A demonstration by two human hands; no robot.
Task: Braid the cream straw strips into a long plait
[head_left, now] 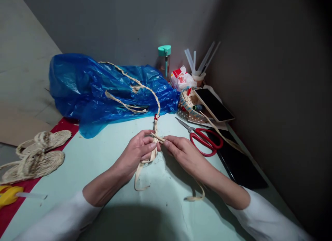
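Observation:
A long straw braid [149, 90] runs over a blue plastic bag and down toward me, with something red at its bend near the bag's edge. Its lower end is between the fingers of my left hand [138, 149], which are closed on it. My right hand [181, 149] pinches a straw strand [158, 137] that crosses over the braid. Loose straw strips [140, 178] hang below my left hand onto the table. Another strand end [194, 198] lies under my right forearm. Red-handled scissors [201, 139] lie partly spread just right of my right hand.
Behind my hands lies the blue plastic bag [85, 92] with more straw. Woven sandals [38, 158] and a yellow glue gun [10, 196] are at left. A bottle [164, 59], a cup of glue sticks [198, 77], a basket [185, 102] and a tablet [214, 103] stand at back right.

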